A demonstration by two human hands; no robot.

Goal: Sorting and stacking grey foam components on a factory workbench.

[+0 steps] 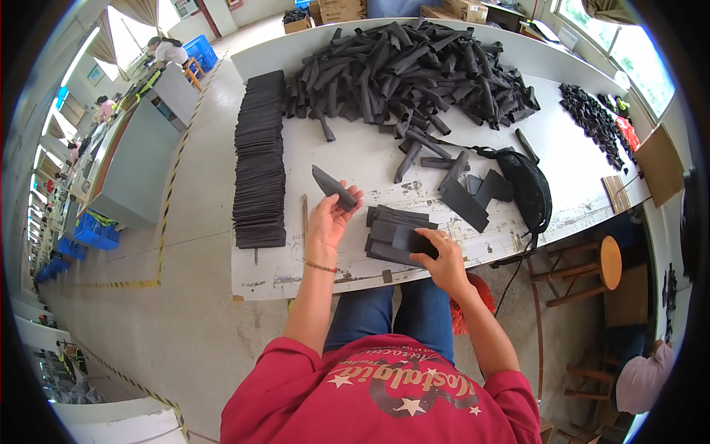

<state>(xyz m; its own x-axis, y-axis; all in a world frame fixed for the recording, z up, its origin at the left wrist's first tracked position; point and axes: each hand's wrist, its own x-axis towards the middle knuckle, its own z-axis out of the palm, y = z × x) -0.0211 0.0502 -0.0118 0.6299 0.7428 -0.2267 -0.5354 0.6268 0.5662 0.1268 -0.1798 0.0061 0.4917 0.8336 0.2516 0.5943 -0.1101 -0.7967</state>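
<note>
My left hand (338,210) is closed round one end of a dark curled piece (330,186), cloth-like or rubbery, held tilted above the white table (325,266). My right hand (442,260) grips the right end of a flat black piece (399,238) on top of a small uneven stack (381,214) near the table's front edge. Left of my left hand runs a long, neat row of flat black pieces (259,163) packed side by side. Several loose flat black pieces (464,203) lie to the right of the stack.
A large heap of rolled black tubes (399,74) covers the table's far side. A black pouch with a strap (526,189) lies at the right, with small black parts (592,122) beyond it. Wooden stools (609,263) stand right of the table. Other people (171,52) sit farther off.
</note>
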